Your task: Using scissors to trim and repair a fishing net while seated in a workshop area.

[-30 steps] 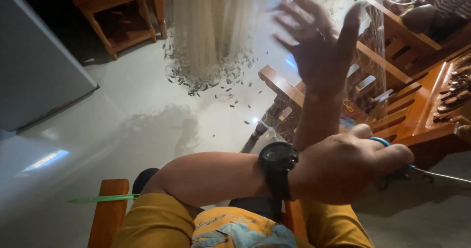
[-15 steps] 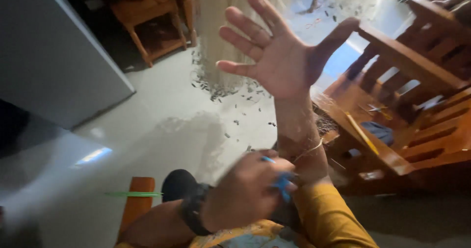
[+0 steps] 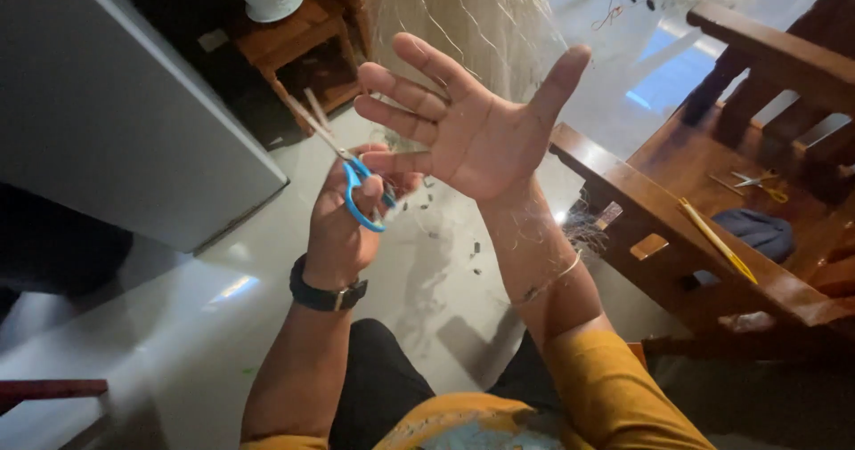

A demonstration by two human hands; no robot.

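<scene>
While the left hand (image 3: 343, 227) grips blue-handled scissors (image 3: 352, 170) through their loops, blades pointing away, the right hand (image 3: 476, 134) is spread flat just beside them; fine netting (image 3: 472, 23) drapes beyond its fingers, seemingly light, limp and snag-prone, best pinched by a strand

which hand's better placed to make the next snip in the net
Left, probably. The left hand already grips the blue-handled scissors, blades open and pointing up toward the fishing net. The right hand is spread open and holds no tool, with fine net strands around its wrist.
</scene>
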